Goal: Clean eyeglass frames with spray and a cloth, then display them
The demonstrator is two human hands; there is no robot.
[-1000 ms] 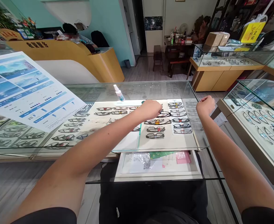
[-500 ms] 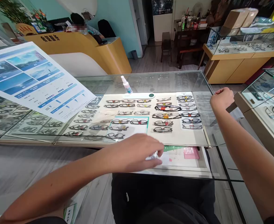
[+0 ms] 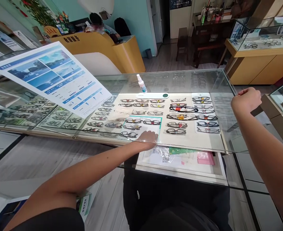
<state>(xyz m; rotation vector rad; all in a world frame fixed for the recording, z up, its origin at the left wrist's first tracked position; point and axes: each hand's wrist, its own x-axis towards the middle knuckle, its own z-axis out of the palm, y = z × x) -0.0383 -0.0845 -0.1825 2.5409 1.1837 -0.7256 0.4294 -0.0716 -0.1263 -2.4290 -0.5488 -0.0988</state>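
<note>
My left hand (image 3: 148, 138) is at the front edge of the glass display case (image 3: 194, 142), beside the teal-edged card (image 3: 158, 120). Its back faces me and its fingers bend down out of sight, so I cannot tell what they touch. Near it lies a pair of dark-framed glasses (image 3: 128, 134), among several rows of eyeglasses. My right hand (image 3: 248, 98) is closed at the case's right side, by the far corner; what is in it, if anything, is hidden. Below the glass, a pulled-out drawer (image 3: 180, 173) holds a clear plastic bag (image 3: 164, 152) and a pink packet (image 3: 206, 158).
A white spray bottle (image 3: 142, 84) stands towards the back of the case. A printed sheet (image 3: 88, 96) with blue pictures leans up at the left. Behind, a person (image 3: 96, 24) sits at a wooden counter (image 3: 124, 53). Another display case (image 3: 254, 53) stands at the right.
My left hand has moved from over the drawer to the front of the case, uncovering the plastic bag. The view has shifted left. My right hand stays closed by the case's right side.
</note>
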